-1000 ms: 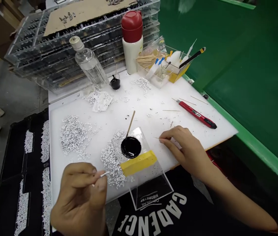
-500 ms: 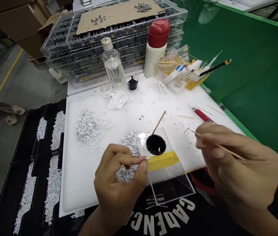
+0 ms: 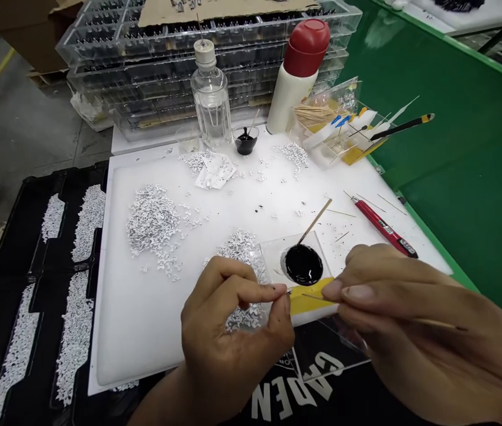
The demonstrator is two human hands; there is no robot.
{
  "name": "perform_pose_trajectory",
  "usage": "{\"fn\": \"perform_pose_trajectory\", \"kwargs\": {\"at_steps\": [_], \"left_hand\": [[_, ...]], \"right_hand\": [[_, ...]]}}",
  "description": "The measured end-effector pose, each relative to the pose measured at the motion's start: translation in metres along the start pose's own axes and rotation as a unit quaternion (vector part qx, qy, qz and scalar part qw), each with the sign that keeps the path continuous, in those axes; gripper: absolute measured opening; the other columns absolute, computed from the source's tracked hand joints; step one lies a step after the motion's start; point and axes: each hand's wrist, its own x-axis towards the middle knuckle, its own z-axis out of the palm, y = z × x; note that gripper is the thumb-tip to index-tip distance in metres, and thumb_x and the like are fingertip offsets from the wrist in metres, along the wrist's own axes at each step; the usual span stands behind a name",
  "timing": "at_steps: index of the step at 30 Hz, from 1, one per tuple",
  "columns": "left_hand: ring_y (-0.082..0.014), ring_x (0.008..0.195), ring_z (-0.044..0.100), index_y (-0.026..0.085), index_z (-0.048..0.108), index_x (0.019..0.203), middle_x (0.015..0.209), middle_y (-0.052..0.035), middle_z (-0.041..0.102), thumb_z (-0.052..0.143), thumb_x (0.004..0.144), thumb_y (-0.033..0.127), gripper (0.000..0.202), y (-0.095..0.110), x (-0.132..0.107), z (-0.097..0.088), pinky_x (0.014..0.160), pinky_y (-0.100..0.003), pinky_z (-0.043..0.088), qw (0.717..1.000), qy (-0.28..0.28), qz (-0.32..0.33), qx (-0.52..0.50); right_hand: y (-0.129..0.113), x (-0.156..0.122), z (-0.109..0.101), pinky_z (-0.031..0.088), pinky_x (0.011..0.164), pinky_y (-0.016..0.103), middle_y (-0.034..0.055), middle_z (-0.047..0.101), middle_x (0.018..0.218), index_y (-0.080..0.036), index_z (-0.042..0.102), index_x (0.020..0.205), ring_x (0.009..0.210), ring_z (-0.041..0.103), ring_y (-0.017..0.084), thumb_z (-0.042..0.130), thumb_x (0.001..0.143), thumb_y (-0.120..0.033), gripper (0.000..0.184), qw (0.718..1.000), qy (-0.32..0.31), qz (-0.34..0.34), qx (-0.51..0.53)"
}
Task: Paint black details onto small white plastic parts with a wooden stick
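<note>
L hand (image 3: 233, 319): thumb & index pinched nearly shut on tiny white part (image 3: 287, 291), just left of yellow tape (image 3: 312, 296) on acrylic sheet (image 3: 273, 260). R hand (image 3: 415, 319): fingers closed on wooden toothpick (image 3: 441, 323), tip over tape, just below black liquid pool (image 3: 303, 264).

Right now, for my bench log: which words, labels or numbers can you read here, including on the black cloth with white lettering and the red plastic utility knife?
"CADEN": white capitals, upside down, on the black cloth, cut off at the left hand.
The print on the red plastic utility knife is too small to read.
</note>
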Motion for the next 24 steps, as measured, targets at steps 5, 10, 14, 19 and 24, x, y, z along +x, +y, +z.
{"fn": "perform_pose_trajectory", "kwargs": {"at_steps": [5, 10, 14, 19, 24], "left_hand": [[-0.0071, 0.071, 0.06, 0.016, 0.069, 0.082, 0.08, 0.0033, 0.06, 0.074, 0.08, 0.0, 0.017, -0.0003, 0.0032, -0.0006, 0.062, -0.02, 0.054, 1.0, -0.005, 0.0, -0.007], [-0.0073, 0.069, 0.061, 0.016, 0.068, 0.079, 0.078, 0.0032, 0.06, 0.074, 0.079, 0.001, 0.016, -0.0002, 0.0068, -0.0012, 0.06, -0.02, 0.054, 1.0, -0.011, 0.002, -0.005], [-0.0072, 0.068, 0.061, 0.016, 0.068, 0.08, 0.078, 0.0028, 0.06, 0.074, 0.079, 0.0, 0.016, 0.0007, 0.0072, -0.0018, 0.059, -0.02, 0.054, 1.0, -0.009, 0.001, -0.006], [-0.0074, 0.067, 0.061, 0.015, 0.068, 0.079, 0.078, 0.0025, 0.06, 0.073, 0.079, -0.001, 0.017, 0.0005, 0.0073, -0.0022, 0.058, -0.02, 0.053, 1.0, -0.014, -0.001, -0.01], [-0.0078, 0.066, 0.061, 0.016, 0.067, 0.078, 0.077, 0.0026, 0.06, 0.074, 0.078, 0.0, 0.017, -0.0007, 0.008, -0.0022, 0.056, -0.02, 0.053, 1.0, -0.009, 0.003, -0.011]], "right_hand": [[-0.0044, 0.0054, 0.0009, 0.056, 0.062, 0.039, 0.0039, 0.074, 0.102, -0.028, 0.071, 0.129, 0.088, 0.069, 0.021, 0.07, 0.087, 0.002, 0.052, 0.999, -0.016, -0.001, -0.044], [-0.006, 0.0084, -0.0004, 0.057, 0.061, 0.039, 0.0027, 0.077, 0.103, -0.031, 0.071, 0.131, 0.082, 0.07, 0.02, 0.074, 0.088, -0.003, 0.052, 0.998, -0.044, -0.004, -0.041], [-0.0019, 0.0049, -0.0011, 0.054, 0.062, 0.041, 0.0031, 0.077, 0.109, -0.032, 0.07, 0.134, 0.08, 0.071, 0.021, 0.074, 0.087, -0.002, 0.056, 0.999, -0.044, 0.005, -0.029], [-0.0007, 0.0041, -0.0002, 0.055, 0.063, 0.04, 0.0039, 0.076, 0.11, -0.029, 0.07, 0.133, 0.084, 0.07, 0.02, 0.072, 0.088, -0.002, 0.052, 0.998, -0.048, -0.005, -0.036], [-0.003, 0.0038, -0.0034, 0.055, 0.062, 0.04, 0.0037, 0.076, 0.109, -0.03, 0.068, 0.136, 0.085, 0.07, 0.02, 0.071, 0.089, -0.001, 0.056, 0.997, -0.057, -0.013, -0.045]]}}
